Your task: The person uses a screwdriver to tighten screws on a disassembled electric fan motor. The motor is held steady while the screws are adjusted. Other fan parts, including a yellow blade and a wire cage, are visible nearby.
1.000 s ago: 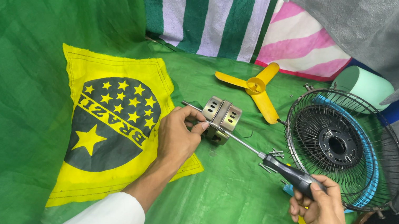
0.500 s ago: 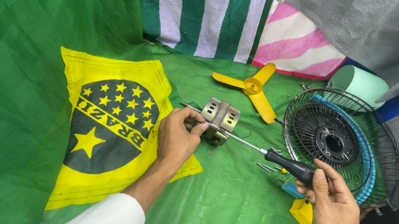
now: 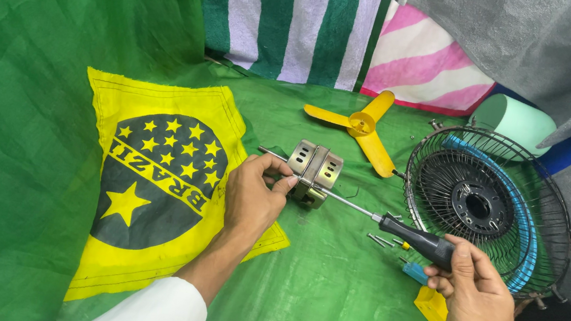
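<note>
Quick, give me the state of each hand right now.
Left hand: closed on the metal fan motor, steadying it.
Right hand: closed on the black screwdriver, whose shaft reaches to the motor.

Head view, steeply downward, close.

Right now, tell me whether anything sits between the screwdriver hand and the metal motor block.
Nothing visible blocks it. The right hand holds the black-handled screwdriver, whose bare shaft runs straight to the square grey metal motor block gripped by the left hand. Loose screws lie on the green cloth below the shaft, not across it.
</note>
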